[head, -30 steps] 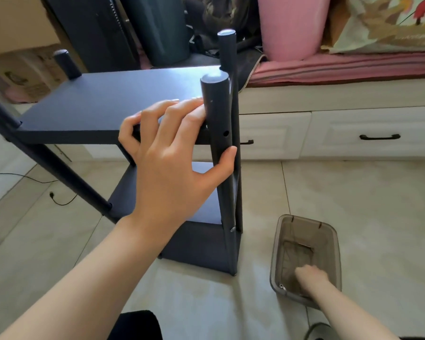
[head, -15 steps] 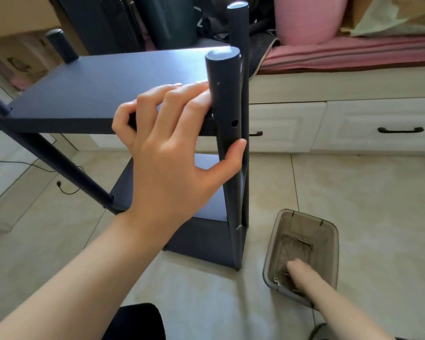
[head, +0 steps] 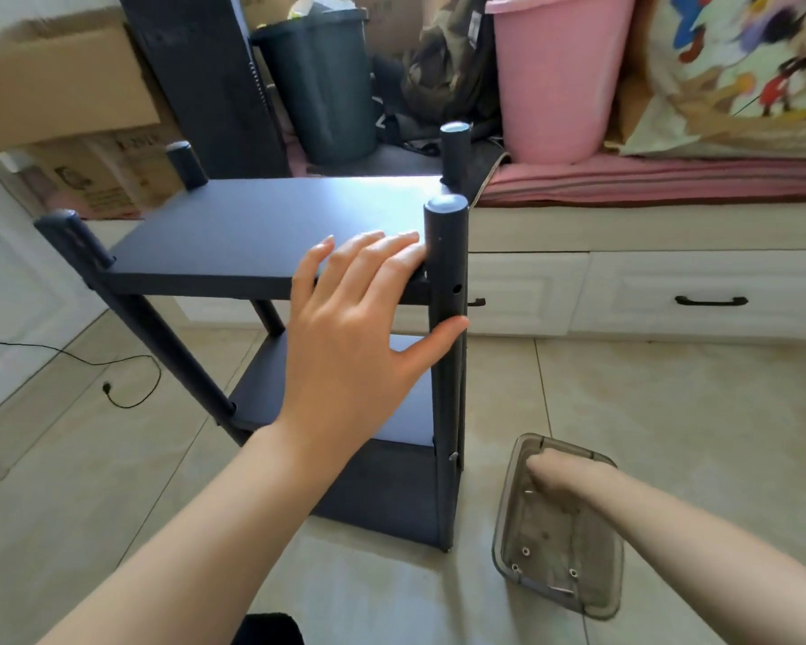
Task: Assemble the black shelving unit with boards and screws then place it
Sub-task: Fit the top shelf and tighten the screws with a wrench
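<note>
Her left hand (head: 359, 346) steadies the shelving unit (head: 271, 318), fingers laid fairly straight on the top board (head: 252, 235), thumb hooked round the near right post (head: 446, 365). The right hand (head: 559, 472) dips into the clear parts tray (head: 522, 542) on the floor to the right; its grip I cannot tell. The unit looks stiff and fairly light, best lifted by its posts. It stands upright on the tiles, long axis vertical.

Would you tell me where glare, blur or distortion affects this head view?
Head view: glare whitens the top board; the right hand in the tray is motion-blurred; the left hand is fairly sharp; wide-angle distortion splays the left post.
</note>
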Tool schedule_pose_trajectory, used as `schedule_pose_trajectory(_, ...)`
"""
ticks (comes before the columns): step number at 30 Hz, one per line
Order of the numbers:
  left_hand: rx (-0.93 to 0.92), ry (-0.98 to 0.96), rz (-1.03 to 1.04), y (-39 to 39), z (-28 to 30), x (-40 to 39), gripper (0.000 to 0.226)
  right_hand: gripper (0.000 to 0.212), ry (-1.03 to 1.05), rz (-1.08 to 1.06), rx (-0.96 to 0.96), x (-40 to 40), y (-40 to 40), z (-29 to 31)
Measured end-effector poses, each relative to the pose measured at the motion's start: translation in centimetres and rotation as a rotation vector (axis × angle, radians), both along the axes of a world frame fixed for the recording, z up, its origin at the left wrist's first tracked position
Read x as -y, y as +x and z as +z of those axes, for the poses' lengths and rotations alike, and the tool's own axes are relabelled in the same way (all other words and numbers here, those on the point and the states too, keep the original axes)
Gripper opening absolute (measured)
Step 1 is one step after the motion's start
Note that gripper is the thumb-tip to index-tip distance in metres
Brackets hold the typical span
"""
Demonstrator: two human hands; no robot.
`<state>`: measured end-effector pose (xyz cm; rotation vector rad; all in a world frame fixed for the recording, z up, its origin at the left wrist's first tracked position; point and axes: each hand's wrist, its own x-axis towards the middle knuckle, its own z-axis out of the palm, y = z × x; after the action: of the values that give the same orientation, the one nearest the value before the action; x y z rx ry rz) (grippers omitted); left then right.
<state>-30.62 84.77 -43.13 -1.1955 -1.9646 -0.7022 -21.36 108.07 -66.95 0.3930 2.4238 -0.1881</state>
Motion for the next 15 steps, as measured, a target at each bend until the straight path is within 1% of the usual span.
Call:
schedule_pose_trajectory(1, 0.008, -0.004, -0.013, 0.0, 0.1, 0.2, 0.053, 0.009, 0.005, 0.013, -0.027, 0.1, -0.1, 2.0)
schedule_pose_trajectory(2, 0.017, -0.004, -0.026, 0.0, 0.2, 0.5, 0.053, 0.011, 0.005, 0.018, -0.049, 0.4, 0.0, 3.9)
schedule_pose_trajectory(3, 0.030, 0.000, -0.043, 0.1, 0.4, 0.7, 0.052, 0.018, 0.001, 0.014, -0.065, 0.7, 0.2, 5.7)
schedule_pose_trajectory(5, 0.069, 0.029, -0.081, 0.4, 0.7, 1.1, 0.052, 0.016, -0.032, -0.001, -0.087, 1.6, 0.8, 9.0)
schedule_pose_trajectory(7, 0.119, 0.100, -0.120, 0.8, 0.8, 1.5, 0.047, 0.014, -0.086, -0.007, -0.135, 2.5, 1.5, 11.9)
schedule_pose_trajectory(9, 0.140, 0.207, -0.161, 1.2, 1.0, 1.8, 0.034, 0.010, -0.165, -0.053, -0.241, 3.4, 2.2, 14.3)
schedule_pose_trajectory(11, 0.146, 0.300, -0.198, 1.6, 0.9, 2.0, 0.018, 0.005, -0.274, -0.164, -0.364, 4.2, 2.8, 16.5)
schedule_pose_trajectory(12, 0.172, 0.334, -0.216, 1.9, 0.8, 2.2, 0.014, 0.005, -0.310, -0.216, -0.415, 4.6, 3.0, 17.6)
schedule_pose_trajectory(13, 0.233, 0.360, -0.233, 2.2, 0.6, 2.2, 0.015, 0.005, -0.332, -0.248, -0.469, 4.9, 3.1, 18.7)
schedule_pose_trajectory(15, 0.444, 0.374, -0.270, 2.6, 0.1, 2.3, 0.023, 0.006, -0.361, -0.262, -0.592, 5.6, 3.1, 20.9)
